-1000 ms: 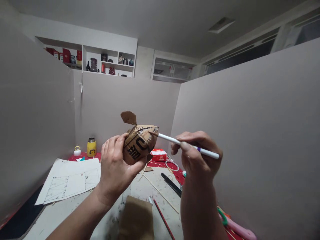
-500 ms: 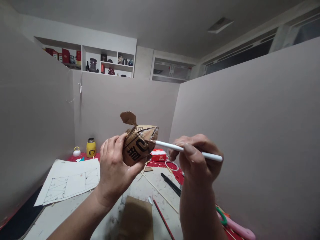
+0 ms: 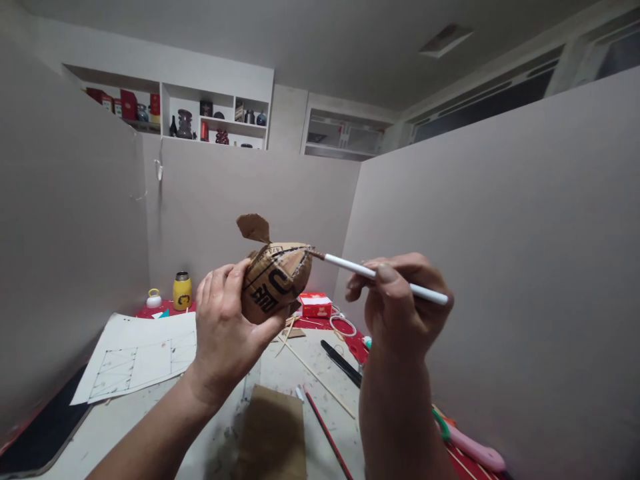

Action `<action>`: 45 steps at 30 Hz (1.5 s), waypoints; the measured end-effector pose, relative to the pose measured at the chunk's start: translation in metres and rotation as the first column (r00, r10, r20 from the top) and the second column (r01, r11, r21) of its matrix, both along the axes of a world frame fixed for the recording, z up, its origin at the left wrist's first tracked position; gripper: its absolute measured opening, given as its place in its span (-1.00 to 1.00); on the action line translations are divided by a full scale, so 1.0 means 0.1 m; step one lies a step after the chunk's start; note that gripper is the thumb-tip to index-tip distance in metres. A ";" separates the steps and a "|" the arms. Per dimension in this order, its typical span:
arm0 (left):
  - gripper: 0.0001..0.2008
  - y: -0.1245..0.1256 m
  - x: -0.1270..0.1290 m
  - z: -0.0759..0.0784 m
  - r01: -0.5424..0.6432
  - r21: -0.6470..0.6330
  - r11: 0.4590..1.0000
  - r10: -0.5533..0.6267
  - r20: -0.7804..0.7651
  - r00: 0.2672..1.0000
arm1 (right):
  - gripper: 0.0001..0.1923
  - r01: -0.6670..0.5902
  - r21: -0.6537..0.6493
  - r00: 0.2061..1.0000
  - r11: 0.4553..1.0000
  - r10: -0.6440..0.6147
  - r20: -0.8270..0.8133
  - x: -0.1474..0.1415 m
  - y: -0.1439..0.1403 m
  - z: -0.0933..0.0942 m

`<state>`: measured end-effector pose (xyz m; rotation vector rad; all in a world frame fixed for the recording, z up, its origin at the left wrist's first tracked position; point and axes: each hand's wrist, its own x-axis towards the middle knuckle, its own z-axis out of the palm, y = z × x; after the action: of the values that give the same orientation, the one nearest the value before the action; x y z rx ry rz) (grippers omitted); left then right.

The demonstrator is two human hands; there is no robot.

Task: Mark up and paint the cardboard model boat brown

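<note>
Grey partition panels [image 3: 500, 267] box in my desk [image 3: 125, 427] on three sides. Above the far panel I see white wall shelves [image 3: 215, 123] holding red boxes and dark vases. The ceiling [image 3: 320, 47] is pale grey with a vent [image 3: 445, 40]; dark windows [image 3: 480, 100] run along the upper right.

Two bare forearms, sleeveless, no rings or watch visible.

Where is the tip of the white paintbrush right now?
In the head view, near centre, the paintbrush held in the right hand touches its tip to the upper right edge of the cardboard model in the left hand.
</note>
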<state>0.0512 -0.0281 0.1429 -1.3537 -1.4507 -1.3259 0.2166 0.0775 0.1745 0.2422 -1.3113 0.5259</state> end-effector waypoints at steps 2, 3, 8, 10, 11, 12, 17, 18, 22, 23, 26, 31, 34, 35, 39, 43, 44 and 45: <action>-0.36 -0.02 -0.02 0.02 0.010 0.018 1.000 -0.010 0.018 1.000 | -0.92 0.041 -0.036 0.995 0.999 -0.044 -0.086 0.00 0.02 0.02; -0.36 -0.04 -0.04 0.03 0.015 0.033 0.999 -0.016 0.034 0.999 | -0.92 0.048 -0.044 0.991 0.998 -0.053 -0.120 0.00 0.02 0.03; -0.38 -0.15 -0.13 0.14 0.024 0.107 0.994 -0.043 0.178 0.983 | -0.88 0.077 -0.024 0.972 0.997 -0.080 -0.222 0.00 -0.06 0.05; -0.38 -0.19 -0.15 0.18 0.030 0.130 0.991 -0.056 0.202 0.978 | -0.91 0.097 -0.003 0.963 0.995 -0.095 -0.254 0.00 -0.07 0.06; -0.37 -0.20 -0.15 0.19 0.038 0.135 0.990 -0.066 0.206 0.976 | -0.92 0.107 0.008 0.961 0.994 -0.102 -0.256 0.00 -0.07 0.07; -0.35 -0.20 -0.15 0.19 0.049 0.136 0.989 -0.076 0.203 0.976 | -0.91 0.115 0.018 0.961 0.993 -0.107 -0.254 0.00 -0.07 0.07; -0.34 -0.15 -0.10 0.16 0.076 0.092 0.993 -0.085 0.102 0.991 | -0.88 0.120 0.079 0.971 0.990 -0.100 -0.217 0.01 -0.12 0.02; -0.35 -0.14 -0.10 0.15 0.060 0.088 0.994 -0.067 0.076 0.995 | -0.89 0.115 0.107 0.973 0.988 -0.090 -0.212 0.01 -0.16 -0.01; -0.33 -0.10 -0.07 0.11 -0.023 0.079 0.997 0.023 0.003 1.000 | -0.85 0.087 0.163 0.995 0.983 -0.077 -0.064 0.03 -0.34 -0.09; -0.32 -0.10 -0.07 0.10 -0.038 0.078 0.996 0.038 -0.002 0.999 | -0.86 0.086 0.178 0.996 0.980 -0.089 0.011 0.03 -0.37 -0.11; -0.34 -0.10 -0.06 0.09 -0.074 0.057 0.996 0.074 0.000 0.997 | -0.79 0.108 0.240 0.973 0.965 -0.152 0.175 -0.02 -0.40 -0.12; -0.39 -0.10 -0.08 0.07 -0.115 -0.019 0.993 0.114 -0.046 0.992 | -0.56 0.160 0.307 0.966 0.938 -0.213 0.149 -0.18 -0.32 -0.12; -0.39 -0.09 -0.10 0.05 -0.135 -0.040 0.990 0.132 -0.082 0.988 | -0.53 0.120 0.399 0.933 0.909 -0.241 0.268 -0.24 -0.29 -0.12; -0.39 -0.09 -0.10 0.05 -0.141 -0.039 0.989 0.137 -0.093 0.986 | -0.53 0.101 0.418 0.923 0.903 -0.242 0.300 -0.25 -0.27 -0.12; -0.40 -0.08 -0.10 0.05 -0.161 -0.053 0.985 0.156 -0.091 0.984 | -0.53 0.186 0.379 0.940 0.907 -0.277 0.202 -0.23 -0.20 -0.11; -0.40 -0.07 -0.10 0.04 -0.170 -0.054 0.984 0.164 -0.106 0.981 | -0.56 0.151 0.375 0.933 0.915 -0.257 0.251 -0.23 -0.19 -0.10; -0.40 -0.06 -0.10 0.04 -0.169 -0.049 0.984 0.163 -0.109 0.981 | -0.58 0.102 0.398 0.922 0.912 -0.237 0.306 -0.24 -0.20 -0.10; -0.39 -0.06 -0.11 0.03 -0.168 -0.045 0.985 0.163 -0.111 0.980 | -0.59 0.063 0.415 0.911 0.907 -0.222 0.346 -0.24 -0.21 -0.09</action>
<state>0.0406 -0.0338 0.1461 -1.2873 -1.5005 -1.0993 0.1928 0.0567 0.1651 0.3853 -1.8095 0.1736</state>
